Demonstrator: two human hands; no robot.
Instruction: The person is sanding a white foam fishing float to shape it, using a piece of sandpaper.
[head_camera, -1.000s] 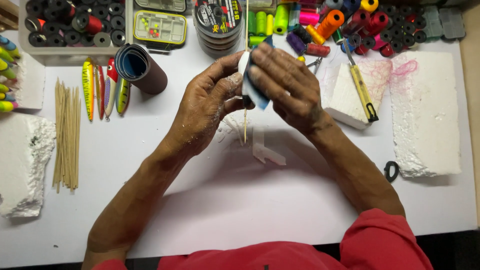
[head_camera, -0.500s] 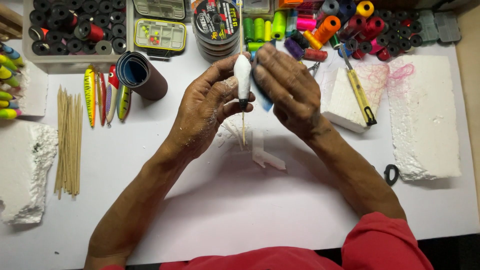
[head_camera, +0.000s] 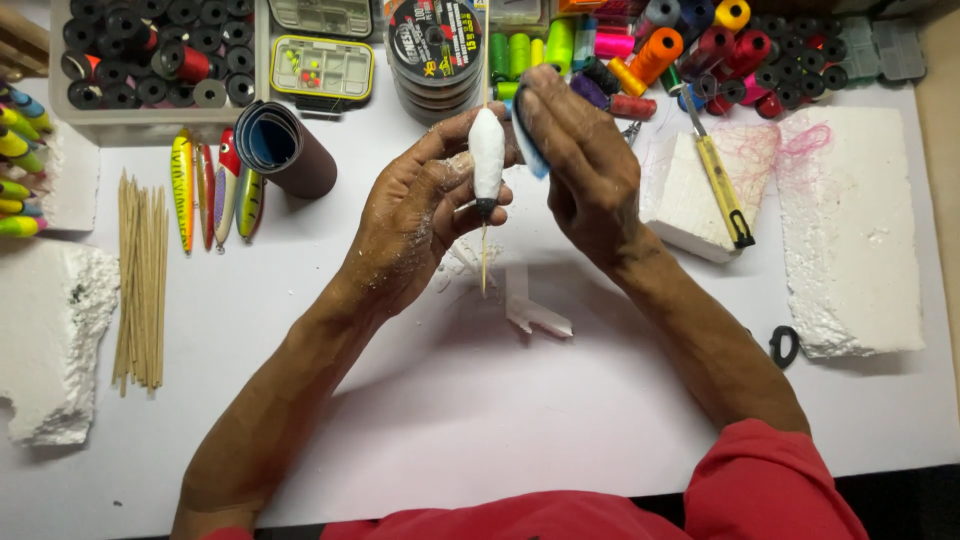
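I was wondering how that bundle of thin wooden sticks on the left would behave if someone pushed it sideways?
The wooden sticks lie loose and unbound on the white table, so they would probably scatter rather than move together. Being thin and round-looking, they may well roll. They look light and likely snap easily.

Bright, even overhead light, soft shadows under the arms, sharp focus.

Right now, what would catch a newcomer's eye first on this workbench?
At centre, the left hand holds a white foam float body on a thin wooden stick, while the right hand presses a blue sanding pad against it. Bright thread spools crowd the top edge, and painted fishing lures lie at the left.
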